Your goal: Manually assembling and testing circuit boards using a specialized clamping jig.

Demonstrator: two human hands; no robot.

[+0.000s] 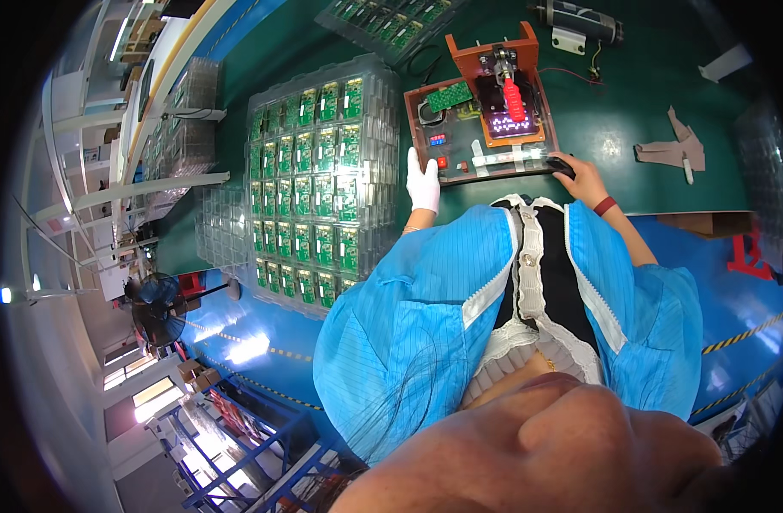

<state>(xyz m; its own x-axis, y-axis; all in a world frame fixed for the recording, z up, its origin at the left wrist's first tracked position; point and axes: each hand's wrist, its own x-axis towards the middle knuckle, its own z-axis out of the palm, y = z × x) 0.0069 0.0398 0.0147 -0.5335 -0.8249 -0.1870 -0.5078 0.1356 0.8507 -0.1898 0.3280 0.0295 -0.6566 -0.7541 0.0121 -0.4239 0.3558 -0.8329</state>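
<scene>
The brown fixture (pixel 457 137) is flanked by the left hand (pixel 423 185), grip unclear, and, apart, the right hand (pixel 585 182), clamped on a black object (pixel 561 164) at its near right corner.

"What's standing left on the table (pixel 609 128)?"
"Stacked trays (pixel 379 175); the fixture (pixel 471 130) is sitting right of them, a circuit board (pixel 450 96) resting on it."
"Farther right?"
"A cloth (pixel 670 152) is lying there; a motor (pixel 585 21) is resting farther back."

Electronics workshop: clamp fixture (pixel 515 104), circuit boards (pixel 303 188).
</scene>
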